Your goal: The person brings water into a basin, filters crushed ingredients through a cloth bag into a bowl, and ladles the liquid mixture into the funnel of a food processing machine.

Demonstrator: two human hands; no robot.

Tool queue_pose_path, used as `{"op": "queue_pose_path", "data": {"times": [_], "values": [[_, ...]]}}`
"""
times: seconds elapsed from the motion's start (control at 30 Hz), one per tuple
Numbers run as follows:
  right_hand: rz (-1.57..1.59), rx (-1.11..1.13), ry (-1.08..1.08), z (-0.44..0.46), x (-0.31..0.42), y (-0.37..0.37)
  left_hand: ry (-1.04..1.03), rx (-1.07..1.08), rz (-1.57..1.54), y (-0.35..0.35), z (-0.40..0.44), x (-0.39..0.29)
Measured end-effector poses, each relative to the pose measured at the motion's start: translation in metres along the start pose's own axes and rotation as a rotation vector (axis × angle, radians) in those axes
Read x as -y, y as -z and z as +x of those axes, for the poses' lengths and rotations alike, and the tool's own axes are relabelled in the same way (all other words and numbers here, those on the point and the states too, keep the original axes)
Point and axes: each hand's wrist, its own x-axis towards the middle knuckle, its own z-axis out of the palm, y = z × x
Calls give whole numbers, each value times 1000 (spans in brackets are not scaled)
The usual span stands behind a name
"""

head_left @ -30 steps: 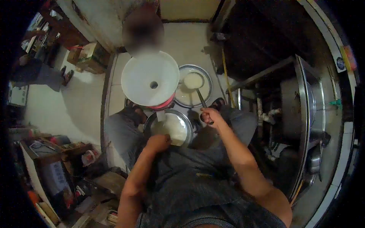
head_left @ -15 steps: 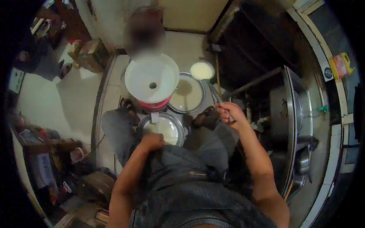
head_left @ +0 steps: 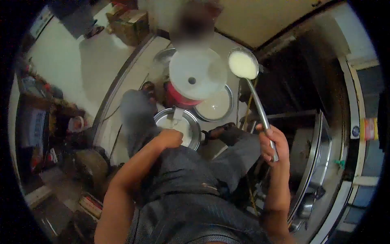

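Note:
My right hand (head_left: 274, 144) is closed round the long metal handle of a ladle (head_left: 262, 112), whose bowl is filled with creamy white liquid (head_left: 243, 66). The ladle is raised, up and right of a wide white bowl (head_left: 199, 67) with a dark hole in it, set on a red-bodied device (head_left: 180, 96). A pale spout (head_left: 177, 116) juts from the device over a metal pot (head_left: 198, 136) holding white liquid. Beside that pot and my leg, my left hand (head_left: 170, 138) is closed in a fist; whatever it grips, if anything, is hidden.
Behind the device, a second metal pot (head_left: 213, 105) holds off-white liquid. A metal-framed stand (head_left: 321, 122) is close on my right. Cardboard boxes (head_left: 130, 26) sit at the upper left, and a cluttered shelf (head_left: 44, 105) is on my left. My feet flank the front pot.
The view has turned and shifted. The filled ladle has risen, and its handle now shows more fully in my right hand. My left hand remains closed by the front pot.

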Motion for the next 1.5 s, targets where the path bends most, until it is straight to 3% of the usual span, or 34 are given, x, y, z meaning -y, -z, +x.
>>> {"op": "queue_pose_path", "data": {"times": [0.23,0.47,1.5], "values": [[-39,83,-74,10,-29,-15,-35,-103,-39,-16,0,12],[-186,86,-134,15,-47,-21,41,17,-31,-7,-1,6],[-269,-14,-88,6,-59,-20,24,-5,-39,-13,3,11]]}}
